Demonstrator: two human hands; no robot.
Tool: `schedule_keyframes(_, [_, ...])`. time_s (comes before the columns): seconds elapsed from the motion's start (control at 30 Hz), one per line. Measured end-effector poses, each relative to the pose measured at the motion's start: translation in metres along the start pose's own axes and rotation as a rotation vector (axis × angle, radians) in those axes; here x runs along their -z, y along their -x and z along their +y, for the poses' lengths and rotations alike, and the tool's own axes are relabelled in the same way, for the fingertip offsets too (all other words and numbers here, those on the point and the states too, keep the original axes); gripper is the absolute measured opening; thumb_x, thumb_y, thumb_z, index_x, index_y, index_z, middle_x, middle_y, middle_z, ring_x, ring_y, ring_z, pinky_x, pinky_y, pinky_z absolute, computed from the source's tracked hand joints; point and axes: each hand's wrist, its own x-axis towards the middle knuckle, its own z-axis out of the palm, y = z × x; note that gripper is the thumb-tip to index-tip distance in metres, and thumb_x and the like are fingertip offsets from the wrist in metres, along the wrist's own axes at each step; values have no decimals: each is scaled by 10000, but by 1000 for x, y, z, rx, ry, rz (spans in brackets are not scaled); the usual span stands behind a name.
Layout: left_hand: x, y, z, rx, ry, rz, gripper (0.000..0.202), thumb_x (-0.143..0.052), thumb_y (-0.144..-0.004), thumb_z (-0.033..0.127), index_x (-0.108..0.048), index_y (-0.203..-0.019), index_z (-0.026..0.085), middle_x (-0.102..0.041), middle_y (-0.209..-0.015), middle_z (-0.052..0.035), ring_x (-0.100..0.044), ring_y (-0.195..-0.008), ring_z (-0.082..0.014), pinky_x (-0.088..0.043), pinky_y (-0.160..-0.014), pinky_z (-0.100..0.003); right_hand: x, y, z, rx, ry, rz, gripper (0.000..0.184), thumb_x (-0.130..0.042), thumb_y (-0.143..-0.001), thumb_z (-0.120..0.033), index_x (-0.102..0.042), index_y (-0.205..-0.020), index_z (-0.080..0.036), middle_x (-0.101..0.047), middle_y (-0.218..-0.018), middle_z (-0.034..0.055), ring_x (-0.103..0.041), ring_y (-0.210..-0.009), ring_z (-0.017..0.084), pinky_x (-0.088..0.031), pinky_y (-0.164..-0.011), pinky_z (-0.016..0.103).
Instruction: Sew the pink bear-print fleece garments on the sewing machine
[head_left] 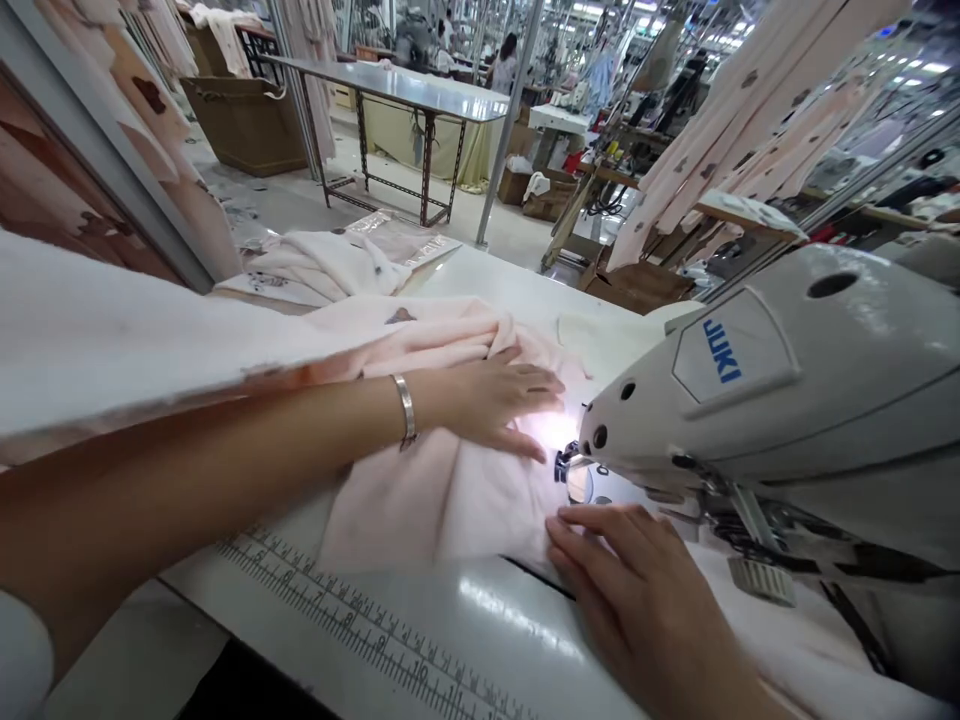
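Observation:
Pale pink fabric (405, 500) lies bunched across the sewing table, its right edge running up to the presser foot (562, 466) of a white sewing machine (817, 370) marked JUKI. My left hand (502, 405) rests flat on this cloth just left of the needle area, fingers spread, a silver bracelet on the wrist. Nearer to me, my right hand (637, 590) touches the cloth's edge in front of the foot with its fingertips; thumb and fingers lie close together. A bright lamp glare washes out the cloth beside the needle.
A printed ruler scale (360, 630) runs along the table's front. Folded white garments (322, 265) and a plastic-wrapped packet (397, 238) lie at the far left corner. Beyond stand a metal pole (511, 125), a steel-topped table (397, 85), cardboard boxes and hanging pink cloth (697, 130).

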Motion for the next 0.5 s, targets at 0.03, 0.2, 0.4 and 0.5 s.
schedule_keyframes(0.03, [1, -5, -9, -4, -11, 1, 608, -397, -875, 618, -451, -1311, 197, -411, -1426, -87, -343, -1323, -227, -137, -1122, -412, -3, -3, 4, 5, 8, 14, 182, -527, -863, -147, -647, -1000, -158, -635, -901, 62, -556, -829, 166, -424, -775, 330])
schedule_keyframes(0.2, [3, -20, -39, -8, -88, -3, 554, -400, -886, 588, -484, -1276, 204, -425, -1412, -92, -391, -1279, -259, -172, -1093, -464, -13, -13, 13, -30, -45, 62, 204, -541, -846, -107, -641, -1023, -132, -589, -810, 48, -536, -790, 147, -443, -739, 277])
schedule_keyframes(0.4, [-10, 24, 62, 411, -193, 53, 708, -346, -869, 645, -451, -1316, 106, -349, -1437, -219, -290, -1332, -387, -261, -987, -634, 13, 2, -13, -123, -255, 1, 108, -500, -883, -211, -588, -820, -203, -549, -809, 36, -552, -781, 147, -482, -684, 259])
schedule_keyframes(0.5, [-3, 49, 121, 460, -197, -23, 891, -409, -720, 800, -556, -1201, 64, -443, -1335, -285, -417, -1209, -450, -421, -822, -601, 26, 23, -36, -227, -269, 68, 116, -470, -900, -250, -511, -799, -213, -551, -792, 34, -567, -742, 133, -487, -602, 215])
